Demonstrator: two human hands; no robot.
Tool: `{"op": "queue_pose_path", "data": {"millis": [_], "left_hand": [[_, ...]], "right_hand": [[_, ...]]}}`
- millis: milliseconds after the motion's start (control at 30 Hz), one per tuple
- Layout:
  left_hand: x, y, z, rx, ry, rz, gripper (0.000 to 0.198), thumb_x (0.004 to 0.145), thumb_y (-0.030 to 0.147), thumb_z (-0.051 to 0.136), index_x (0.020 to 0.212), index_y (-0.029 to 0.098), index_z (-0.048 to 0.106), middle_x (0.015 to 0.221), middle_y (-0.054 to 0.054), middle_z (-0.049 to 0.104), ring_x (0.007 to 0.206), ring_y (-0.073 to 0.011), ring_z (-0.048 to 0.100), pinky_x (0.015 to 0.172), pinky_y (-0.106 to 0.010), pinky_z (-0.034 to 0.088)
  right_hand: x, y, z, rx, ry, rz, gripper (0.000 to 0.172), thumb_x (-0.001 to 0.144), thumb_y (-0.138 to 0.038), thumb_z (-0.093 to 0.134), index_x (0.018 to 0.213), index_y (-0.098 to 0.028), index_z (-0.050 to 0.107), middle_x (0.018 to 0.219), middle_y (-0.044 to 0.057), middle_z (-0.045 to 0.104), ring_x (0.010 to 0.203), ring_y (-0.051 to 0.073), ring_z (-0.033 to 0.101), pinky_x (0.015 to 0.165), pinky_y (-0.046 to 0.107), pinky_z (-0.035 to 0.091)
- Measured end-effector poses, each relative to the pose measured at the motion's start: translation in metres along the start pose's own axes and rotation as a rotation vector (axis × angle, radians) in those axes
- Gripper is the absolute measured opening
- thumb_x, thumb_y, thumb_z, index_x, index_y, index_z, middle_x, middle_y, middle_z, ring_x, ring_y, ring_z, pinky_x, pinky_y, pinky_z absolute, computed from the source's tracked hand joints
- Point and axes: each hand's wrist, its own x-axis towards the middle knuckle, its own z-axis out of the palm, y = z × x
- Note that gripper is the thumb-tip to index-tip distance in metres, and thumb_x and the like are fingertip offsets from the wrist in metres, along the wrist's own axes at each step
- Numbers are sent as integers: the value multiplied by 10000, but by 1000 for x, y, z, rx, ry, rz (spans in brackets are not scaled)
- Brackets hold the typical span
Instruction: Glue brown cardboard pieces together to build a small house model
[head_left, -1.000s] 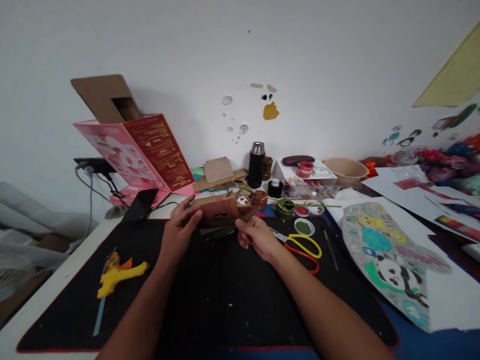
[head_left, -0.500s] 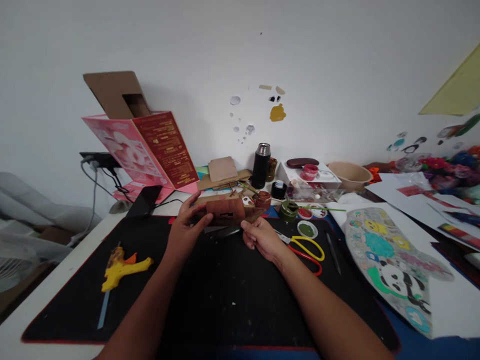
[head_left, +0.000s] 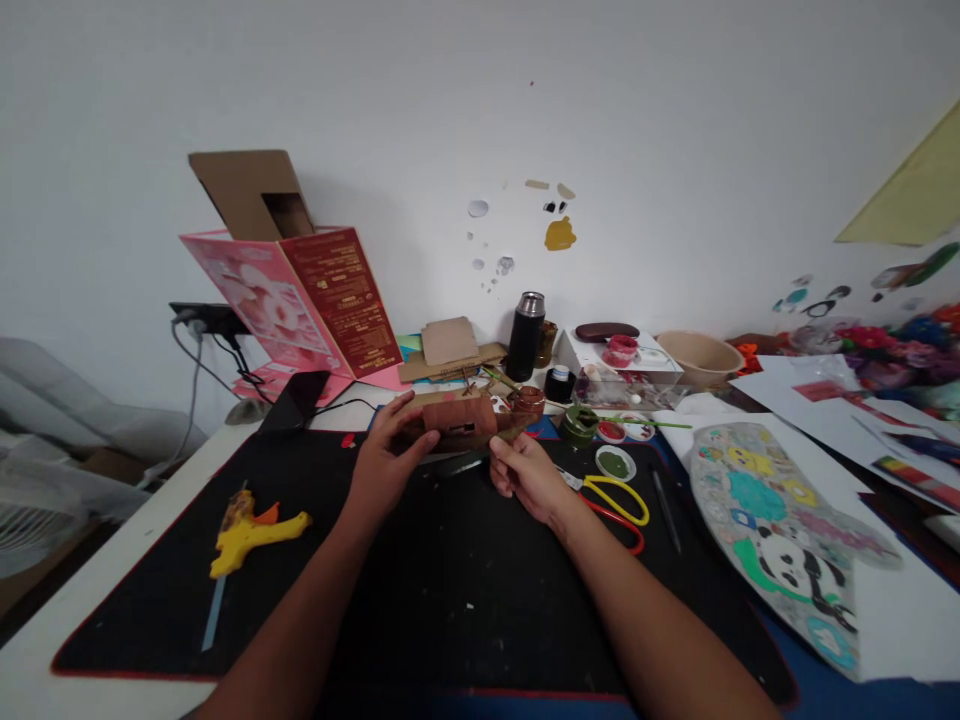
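Brown cardboard model (head_left: 459,422), centre of frame, held just above the far edge of the black mat (head_left: 450,600). It looks light, thin-walled and easy to crush, with glued parts that would likely pop under a squeeze, so it is best held by the ends and base edge. Left hand (head_left: 390,460) curls around the left end, thumb laid on the front face; right hand (head_left: 529,475) pinches the lower right edge, fingers bunched together. The back and underside are hidden, and the right end blurs into the brown paint jar (head_left: 527,402) behind it.

Brown cardboard model (head_left: 459,421), black mat (head_left: 450,560), yellow glue gun (head_left: 251,530), yellow-and-red scissors (head_left: 611,500), black flask (head_left: 526,335), pink box (head_left: 300,300).
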Motion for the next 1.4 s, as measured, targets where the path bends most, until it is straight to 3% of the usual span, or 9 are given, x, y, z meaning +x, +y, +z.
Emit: {"op": "queue_pose_path", "data": {"millis": [300,833,1000,1133,1267,1400], "left_hand": [[-6,-1,7,1,57,43,375,854,468,789,1168,268,737,1490,-92,585,1390,-298,559,1160,-520,465],[-9,4,8,11,71,66,366,878,471,772,1190,279,747,1543,-87,553,1397,-301,555,1164,-520,460],[-4,5,0,33,201,67,350,882,455,767,1182,276,751,1500,-88,585,1392,-295,556,1164,-503,453],[0,5,-5,128,289,72,345,877,430,761,1171,249,756,1474,-102,593,1374,-293,568,1153,-483,463],[-2,6,-2,211,268,87,344,878,423,751,1166,234,755,1467,-107,589,1341,-299,589,1129,-478,488],[-6,7,4,224,229,111,331,893,436,735,1163,245,746,1464,-100,586,1322,-304,598,1108,-483,508]], "right_hand": [[0,-1,1,63,36,28,541,750,-600,879,842,-219,506,595,-79,525,416,72,432,363,192,278],[0,0,1,85,33,42,537,752,-614,869,820,-216,515,618,-64,543,423,68,422,371,189,271],[0,-3,3,81,34,45,572,752,-616,861,1081,-215,619,658,-66,583,421,70,422,369,191,277],[-2,0,6,-119,20,15,599,785,-605,822,1168,-175,657,561,-82,557,403,92,460,376,205,313],[-7,6,14,-367,-29,-25,493,828,-565,781,1102,-163,696,510,-95,535,382,91,464,384,208,326],[-8,7,18,-365,-36,-35,515,863,-567,739,1186,-171,682,536,-96,551,383,94,470,373,206,333]]}}
